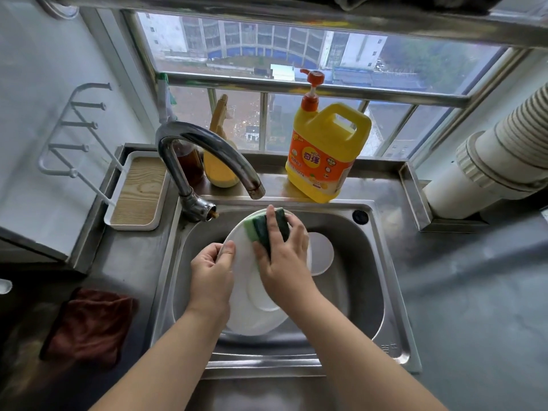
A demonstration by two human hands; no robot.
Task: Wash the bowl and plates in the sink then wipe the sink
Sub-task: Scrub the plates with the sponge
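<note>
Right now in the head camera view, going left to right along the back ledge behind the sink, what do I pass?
Wood-lined white tray → chrome faucet → amber spray bottle → yellow pump jug of dish soap → white ribbed duct pipe.

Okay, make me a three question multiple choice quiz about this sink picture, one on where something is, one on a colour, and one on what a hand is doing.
1. Where does the yellow detergent jug stand?
A. in the basin
B. on the ledge behind the sink
C. on the wooden tray

2. What colour is the cloth left of the sink?
A. dark red
B. blue
C. white

3. What is the right hand doing?
A. turning the faucet
B. hanging idle
C. pressing a green sponge to the white plate

Answers: B, the jug stands by the window; A, the cloth is dark red; C, fingers grip the sponge while the left hand holds the plate's rim.
</note>
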